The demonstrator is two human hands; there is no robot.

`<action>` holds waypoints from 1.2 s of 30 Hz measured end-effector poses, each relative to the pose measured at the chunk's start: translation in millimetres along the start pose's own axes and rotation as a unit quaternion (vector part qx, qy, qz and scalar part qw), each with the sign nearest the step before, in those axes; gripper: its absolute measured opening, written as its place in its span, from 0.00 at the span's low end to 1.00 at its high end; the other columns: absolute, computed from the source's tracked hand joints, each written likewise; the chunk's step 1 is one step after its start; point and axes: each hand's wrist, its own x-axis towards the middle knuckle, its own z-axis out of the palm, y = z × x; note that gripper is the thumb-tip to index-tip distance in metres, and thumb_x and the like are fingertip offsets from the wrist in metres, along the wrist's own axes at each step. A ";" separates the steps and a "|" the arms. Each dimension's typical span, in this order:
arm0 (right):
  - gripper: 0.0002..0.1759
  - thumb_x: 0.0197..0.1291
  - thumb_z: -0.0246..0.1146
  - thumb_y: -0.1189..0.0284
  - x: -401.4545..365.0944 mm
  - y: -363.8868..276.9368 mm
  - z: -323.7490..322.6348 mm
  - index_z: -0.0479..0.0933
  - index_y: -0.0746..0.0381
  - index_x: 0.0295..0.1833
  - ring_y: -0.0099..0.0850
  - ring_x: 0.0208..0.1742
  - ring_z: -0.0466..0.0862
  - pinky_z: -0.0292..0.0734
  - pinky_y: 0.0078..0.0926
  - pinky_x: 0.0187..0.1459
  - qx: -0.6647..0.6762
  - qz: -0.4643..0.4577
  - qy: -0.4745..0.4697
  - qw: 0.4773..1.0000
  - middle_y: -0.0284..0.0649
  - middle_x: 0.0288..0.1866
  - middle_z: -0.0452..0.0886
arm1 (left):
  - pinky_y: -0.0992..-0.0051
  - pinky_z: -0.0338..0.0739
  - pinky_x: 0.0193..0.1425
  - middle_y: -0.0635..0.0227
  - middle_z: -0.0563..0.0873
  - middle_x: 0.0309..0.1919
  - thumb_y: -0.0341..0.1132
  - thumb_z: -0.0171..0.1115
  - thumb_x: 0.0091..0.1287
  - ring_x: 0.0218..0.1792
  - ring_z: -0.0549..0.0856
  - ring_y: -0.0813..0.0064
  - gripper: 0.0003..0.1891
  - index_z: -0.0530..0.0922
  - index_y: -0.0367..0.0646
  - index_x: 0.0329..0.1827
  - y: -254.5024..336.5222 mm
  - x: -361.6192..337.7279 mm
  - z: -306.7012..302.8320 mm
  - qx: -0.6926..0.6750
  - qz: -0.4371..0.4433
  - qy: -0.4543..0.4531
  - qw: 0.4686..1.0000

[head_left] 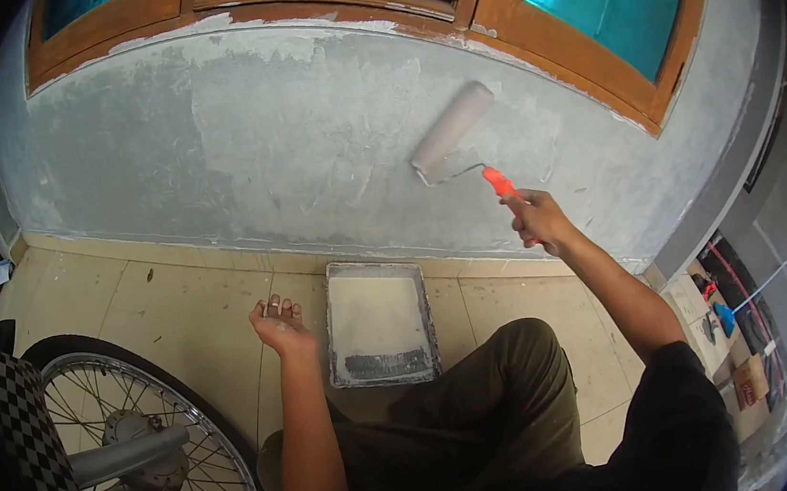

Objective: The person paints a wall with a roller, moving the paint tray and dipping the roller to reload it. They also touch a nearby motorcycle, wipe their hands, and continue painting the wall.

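Right fingers (525, 201) clamped round roller's orange handle (500, 182); left fingers (282, 307) half-curled, empty.

The right arm reaches up and out to the front, and the right hand (538, 218) is closed tight. The left arm is bent up, and the left hand (281, 322) is half open, palm up, with fingers curled.

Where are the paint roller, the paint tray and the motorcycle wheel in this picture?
Paint roller (454, 126): head view, on its roller sleeve.
Paint tray (429, 323): head view, on its right rim.
Motorcycle wheel (232, 442): head view, on its tire.
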 end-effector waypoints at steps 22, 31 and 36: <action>0.22 0.70 0.66 0.55 55.3 0.6 41.5 0.82 0.67 0.46 0.21 0.15 0.67 0.61 0.24 0.15 -0.125 -0.087 -0.055 0.987 0.34 0.22 0.73 | 0.75 0.67 0.33 0.71 0.73 0.29 0.38 0.46 0.72 0.28 0.72 0.76 0.05 0.64 0.50 0.38 21.7 4.5 -16.3 0.025 0.034 0.016 0.999; 0.23 0.71 0.65 0.57 4.8 161.5 -193.9 0.81 0.70 0.53 0.21 0.12 0.67 0.62 0.24 0.13 -0.131 0.029 0.186 0.973 0.35 0.20 0.72 | 0.74 0.64 0.34 0.72 0.74 0.33 0.40 0.49 0.72 0.29 0.70 0.77 0.06 0.66 0.50 0.44 13.4 4.6 -26.3 0.076 0.035 -0.045 0.995; 0.21 0.71 0.64 0.59 41.2 241.6 -291.4 0.80 0.71 0.39 0.27 0.12 0.73 0.67 0.30 0.12 -0.091 0.080 0.296 0.948 0.39 0.18 0.75 | 0.76 0.65 0.33 0.73 0.73 0.32 0.39 0.48 0.73 0.29 0.71 0.78 0.05 0.66 0.50 0.42 3.1 -3.8 -16.6 0.109 0.055 -0.029 0.992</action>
